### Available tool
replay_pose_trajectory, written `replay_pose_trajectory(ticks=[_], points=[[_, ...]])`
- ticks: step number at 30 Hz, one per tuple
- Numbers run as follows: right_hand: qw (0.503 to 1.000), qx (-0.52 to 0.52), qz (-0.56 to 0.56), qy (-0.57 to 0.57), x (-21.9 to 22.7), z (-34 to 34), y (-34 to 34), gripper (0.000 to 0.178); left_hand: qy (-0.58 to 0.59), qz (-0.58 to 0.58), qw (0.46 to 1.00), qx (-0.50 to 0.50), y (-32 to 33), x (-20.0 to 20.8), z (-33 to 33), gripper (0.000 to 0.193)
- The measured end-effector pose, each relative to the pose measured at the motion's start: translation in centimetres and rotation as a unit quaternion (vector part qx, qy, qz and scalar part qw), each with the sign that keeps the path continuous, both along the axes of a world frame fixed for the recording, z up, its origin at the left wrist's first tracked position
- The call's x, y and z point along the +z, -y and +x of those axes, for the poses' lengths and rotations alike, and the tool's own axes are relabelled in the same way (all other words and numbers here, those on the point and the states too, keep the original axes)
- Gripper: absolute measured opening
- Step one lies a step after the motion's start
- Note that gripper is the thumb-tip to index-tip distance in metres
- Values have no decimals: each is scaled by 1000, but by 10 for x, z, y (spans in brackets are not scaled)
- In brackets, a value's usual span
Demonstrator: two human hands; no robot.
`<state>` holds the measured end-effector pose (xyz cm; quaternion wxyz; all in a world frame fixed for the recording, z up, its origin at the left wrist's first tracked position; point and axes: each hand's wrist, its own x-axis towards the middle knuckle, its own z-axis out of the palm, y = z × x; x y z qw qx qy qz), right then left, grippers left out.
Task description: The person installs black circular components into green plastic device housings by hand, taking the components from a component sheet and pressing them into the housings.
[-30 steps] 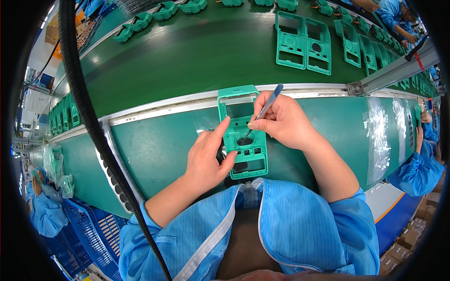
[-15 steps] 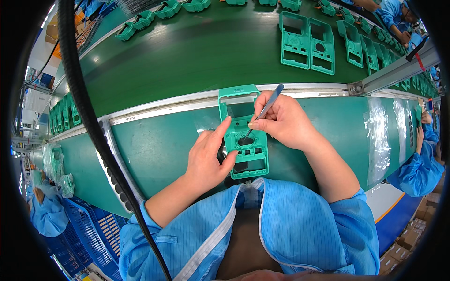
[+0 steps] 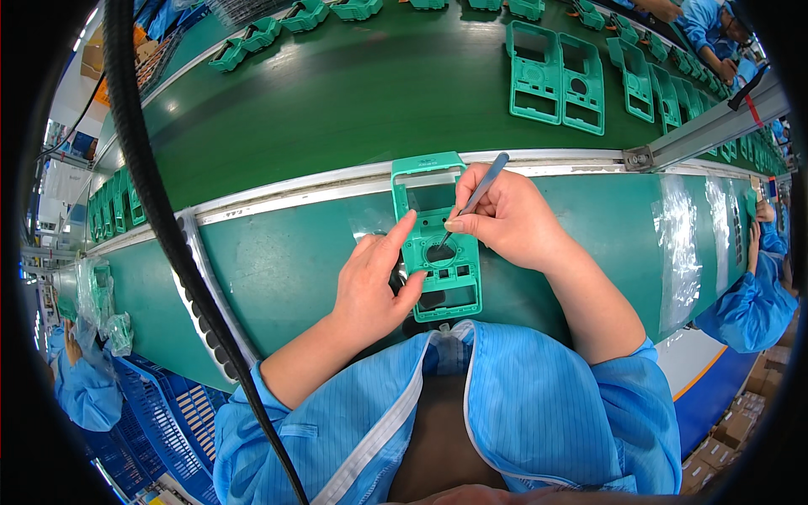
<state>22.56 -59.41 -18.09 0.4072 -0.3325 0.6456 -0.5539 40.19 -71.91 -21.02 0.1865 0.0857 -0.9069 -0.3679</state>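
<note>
Green plastic housing [image 3: 436,240] flat on the green work surface [image 3: 278,269], right in front of the body, just below the metal rail [image 3: 320,181]. Left hand [image 3: 370,286] pressed against its left edge, index finger stretched up along the side, thumb hooked at the lower edge, fingers loosely spread. Right hand [image 3: 505,219] pinched tight round slim metal tweezers [image 3: 473,200], tips down at the round opening mid-housing. Beyond the rail, more green housings [image 3: 555,76] lying on the conveyor belt [image 3: 353,93]. Thick black cable [image 3: 160,210] sweeping across the left.
</note>
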Motion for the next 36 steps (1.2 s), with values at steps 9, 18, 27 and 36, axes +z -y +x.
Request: replay_pose_trajectory(ticks=[9, 18, 27, 36], points=[[1000, 1, -6, -12, -4, 1, 3, 15, -55, -20, 997, -41, 5, -5, -2, 31], [999, 18, 17, -33, -3, 2, 5, 18, -54, -38, 997, -41, 7, -8, 0, 21], [999, 7, 0, -46, -9, 3, 8, 17, -53, -83, 995, -34, 6, -4, -1, 23], [999, 8, -2, -50, -9, 4, 11, 17, -34, -107, 993, -27, 7, -2, 2, 25]])
